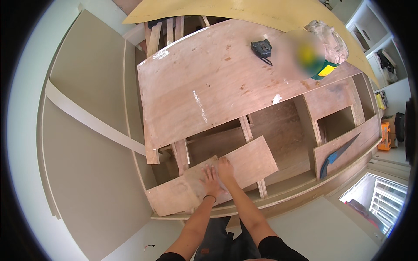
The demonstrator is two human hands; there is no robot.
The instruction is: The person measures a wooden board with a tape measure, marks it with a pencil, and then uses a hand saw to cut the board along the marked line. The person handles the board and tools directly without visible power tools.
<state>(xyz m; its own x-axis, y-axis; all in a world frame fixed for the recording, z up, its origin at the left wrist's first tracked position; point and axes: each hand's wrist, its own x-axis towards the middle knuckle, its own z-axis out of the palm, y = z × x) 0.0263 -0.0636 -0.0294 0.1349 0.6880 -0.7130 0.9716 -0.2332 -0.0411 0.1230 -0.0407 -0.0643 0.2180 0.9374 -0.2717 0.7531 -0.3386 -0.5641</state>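
Note:
My left hand [211, 185] lies with spread fingers on a narrow plywood piece [167, 198], near where it meets another plywood board [257, 158]. My right hand [225, 169] is just to the right, its fingers bent together on the boards at the seam's upper end. Both pieces lie across a wooden frame [246, 128] with open compartments. Beyond them is a large plywood sheet [204, 82] with white smears, carrying a black tape measure [261, 50].
A handsaw [331, 161] rests on the right-hand panel. A green container [324, 69] with crumpled material and a blurred patch sit atop the sheet, near a yellow sheet [217, 11]. A pale strip [96, 117] leans along the left panel. White shelving [370, 26] and an orange case [384, 135] are right.

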